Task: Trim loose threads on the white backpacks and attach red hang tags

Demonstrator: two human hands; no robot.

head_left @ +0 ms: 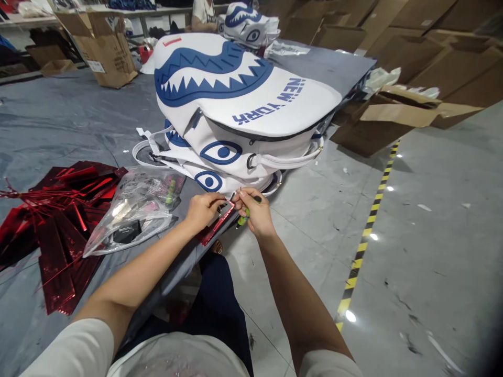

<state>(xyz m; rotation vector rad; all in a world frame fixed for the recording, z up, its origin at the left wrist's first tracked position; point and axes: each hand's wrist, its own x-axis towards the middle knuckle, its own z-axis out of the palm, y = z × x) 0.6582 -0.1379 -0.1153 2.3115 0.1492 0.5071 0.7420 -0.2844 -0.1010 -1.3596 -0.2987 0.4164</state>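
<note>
Grey desk (58, 120) fills the left of the frame, with shiny red tags (55, 220) and a clear bag (133, 209). At the middle, our left hand (202, 209) pinches a red tag (217, 222). Our right hand (251, 209) grips a green pen (242, 220), below the white shark bags (243, 94).

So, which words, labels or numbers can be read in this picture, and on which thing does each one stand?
"NEW YORK": blue letters, seen upside down, on the top white shark-face bag.
White label on the open cardboard box: too small to read.
Printing on the clear plastic bag: blurred, not readable.
Red tag between the left hand and right hand: no readable text.
</note>
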